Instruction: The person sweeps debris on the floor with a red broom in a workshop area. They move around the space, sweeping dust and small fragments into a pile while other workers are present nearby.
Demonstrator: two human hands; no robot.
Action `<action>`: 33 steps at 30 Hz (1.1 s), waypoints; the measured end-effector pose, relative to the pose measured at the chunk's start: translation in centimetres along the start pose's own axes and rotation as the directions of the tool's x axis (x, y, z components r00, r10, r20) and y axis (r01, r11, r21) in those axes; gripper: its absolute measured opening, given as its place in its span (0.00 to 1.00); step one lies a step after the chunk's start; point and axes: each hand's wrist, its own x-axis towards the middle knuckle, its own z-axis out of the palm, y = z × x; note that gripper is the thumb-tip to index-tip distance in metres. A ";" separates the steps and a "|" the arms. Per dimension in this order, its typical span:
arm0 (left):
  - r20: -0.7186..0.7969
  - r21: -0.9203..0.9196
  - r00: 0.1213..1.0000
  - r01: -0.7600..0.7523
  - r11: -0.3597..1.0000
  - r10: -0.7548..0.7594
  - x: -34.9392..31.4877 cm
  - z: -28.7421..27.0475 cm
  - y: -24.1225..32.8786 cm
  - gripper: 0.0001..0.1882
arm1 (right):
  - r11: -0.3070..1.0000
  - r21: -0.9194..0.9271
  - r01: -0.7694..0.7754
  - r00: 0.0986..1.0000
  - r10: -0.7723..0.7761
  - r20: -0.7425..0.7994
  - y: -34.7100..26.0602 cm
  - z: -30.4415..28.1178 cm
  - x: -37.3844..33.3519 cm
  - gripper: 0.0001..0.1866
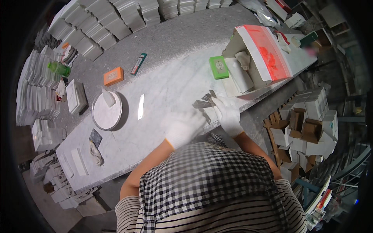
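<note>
Well to the left of the open carton (266, 54), you have a round dish (103, 119) with 1 white block (108, 99) resting on it, maybe placed so for the reach of your left side. Also left of the carton, but less far, lie 1 orange box (113, 76) and 1 slim dark green case (138, 64), I think put back so your forearms do not meet them. 1 shiny strip (141, 106) lies flat, left of the carton. Your left hand (184, 126), gloved, is nearer to you than the carton; it is blurred, the fingers look curled, and I cannot tell if it grips something. The flat metal pieces (202, 104) are at the near left side of the carton, spread like a fan, perhaps to keep each piece visible. Your right hand (229, 116), also gloved, is just on the near side of the carton; its fingers bend to the ends of these pieces, but I cannot tell if they pinch them. The green box (218, 67) lies just beside the carton's left edge, probably for easy reach.
</note>
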 end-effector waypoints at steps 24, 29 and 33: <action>-0.054 -0.022 0.997 0.052 0.998 -0.053 -4.2 -1.9 -0.9 0.22 | 0.989 0.029 -0.148 0.988 0.147 0.041 -1.2 -0.2 1.5 0.22; -0.126 0.076 0.958 0.267 0.961 -0.256 -3.9 -1.0 -0.3 0.28 | 0.988 -0.139 -0.066 0.993 0.078 0.087 -1.6 -0.1 1.6 0.28; -0.095 0.087 0.971 0.229 0.970 -0.221 -3.3 -1.4 -0.6 0.30 | 0.998 -0.059 -0.008 0.991 0.015 0.129 -2.6 0.5 0.8 0.26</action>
